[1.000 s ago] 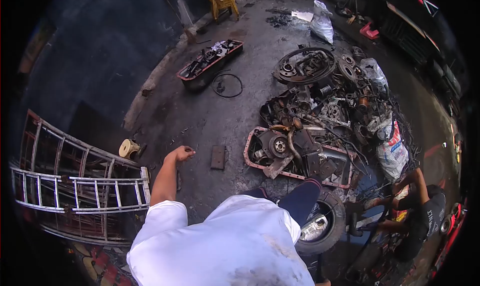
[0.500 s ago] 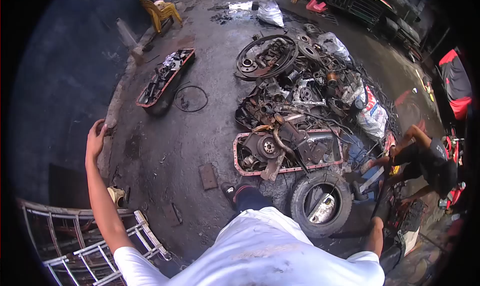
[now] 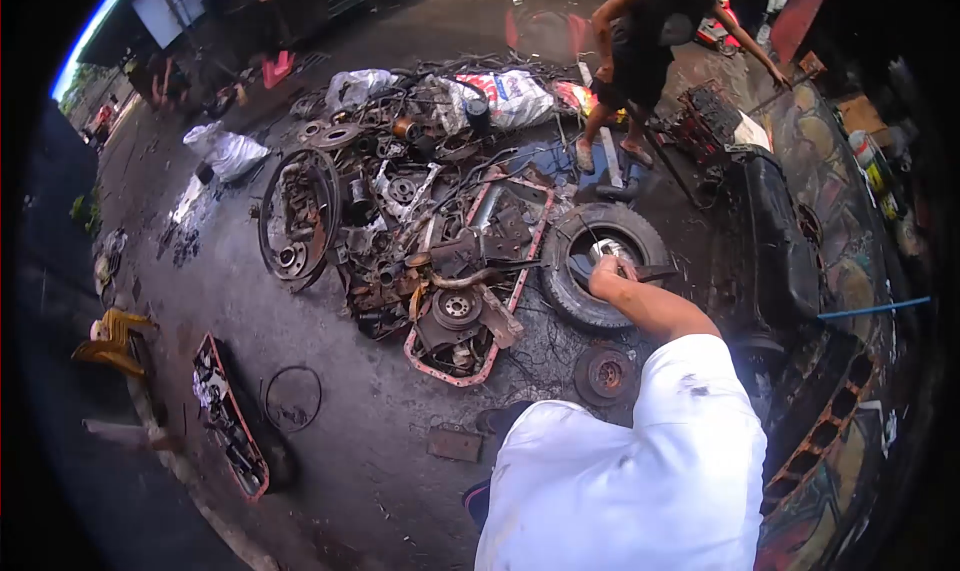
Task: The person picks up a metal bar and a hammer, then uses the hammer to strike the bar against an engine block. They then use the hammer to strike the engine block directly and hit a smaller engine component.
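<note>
Right hand (image 3: 607, 273): poised over the tyre (image 3: 566, 296) lying flat directly beneath, grip not discernible; left hand unseen.

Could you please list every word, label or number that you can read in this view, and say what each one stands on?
No text here can be read.
White woven sack with red and blue print, at the far edge of the pile of rusty metal engine parts: lettering too blurred to read.

scrap pile (image 3: 420, 231), tyre (image 3: 562, 283) ahead, floor (image 3: 340, 421) open
</note>
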Tool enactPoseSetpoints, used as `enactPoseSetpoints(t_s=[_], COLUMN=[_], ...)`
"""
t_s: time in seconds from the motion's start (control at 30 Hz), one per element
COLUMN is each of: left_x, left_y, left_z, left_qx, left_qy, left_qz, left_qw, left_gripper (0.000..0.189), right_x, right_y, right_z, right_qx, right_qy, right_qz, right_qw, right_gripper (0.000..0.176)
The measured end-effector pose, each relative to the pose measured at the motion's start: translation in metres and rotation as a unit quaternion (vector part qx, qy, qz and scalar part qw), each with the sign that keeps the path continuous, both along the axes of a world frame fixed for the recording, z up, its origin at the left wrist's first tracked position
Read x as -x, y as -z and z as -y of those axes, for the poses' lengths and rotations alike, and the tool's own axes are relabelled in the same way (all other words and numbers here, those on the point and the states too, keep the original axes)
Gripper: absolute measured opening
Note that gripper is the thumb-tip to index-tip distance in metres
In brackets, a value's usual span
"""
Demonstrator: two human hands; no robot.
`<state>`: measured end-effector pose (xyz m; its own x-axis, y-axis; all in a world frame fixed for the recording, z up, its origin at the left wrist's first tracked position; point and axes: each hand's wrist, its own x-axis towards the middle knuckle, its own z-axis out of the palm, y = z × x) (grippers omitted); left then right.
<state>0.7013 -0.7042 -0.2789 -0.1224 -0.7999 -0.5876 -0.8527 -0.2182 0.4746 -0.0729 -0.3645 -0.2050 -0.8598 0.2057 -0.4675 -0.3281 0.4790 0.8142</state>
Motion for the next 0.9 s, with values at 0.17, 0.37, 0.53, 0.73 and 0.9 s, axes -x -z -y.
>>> enactPoseSetpoints(t_s=[0.17, 0.37, 0.53, 0.73, 0.9], left_x=[0.152, 0.274, 0.318, 0.343, 0.407], left_y=[0.021, -0.013, -0.016, 0.01, 0.092], left_z=[0.146, 0.242, 0.272, 0.234, 0.03], left_qx=[0.027, 0.07, 0.085, 0.044, -0.2], left_qy=[0.172, 0.271, 0.276, 0.287, 0.483], left_qz=[-0.093, -0.135, -0.107, -0.066, -0.205], left_qw=[0.98, 0.95, 0.951, 0.955, 0.828], left_gripper=[0.031, 0.031, 0.031, 0.031, 0.031], right_x=[-0.04, -0.269, -0.478, -0.696, -0.858], right_y=[-0.143, -0.285, -0.319, -0.32, -0.184], right_z=[-0.125, -0.288, -0.355, -0.353, -0.358], right_qx=[0.229, 0.359, 0.415, 0.363, 0.277], right_qy=[0.172, 0.356, 0.404, 0.464, 0.688], right_qz=[-0.129, -0.307, -0.317, -0.275, -0.242], right_qw=[0.949, 0.806, 0.751, 0.76, 0.626], right_gripper=[0.027, 0.04, 0.058, 0.054, 0.041])
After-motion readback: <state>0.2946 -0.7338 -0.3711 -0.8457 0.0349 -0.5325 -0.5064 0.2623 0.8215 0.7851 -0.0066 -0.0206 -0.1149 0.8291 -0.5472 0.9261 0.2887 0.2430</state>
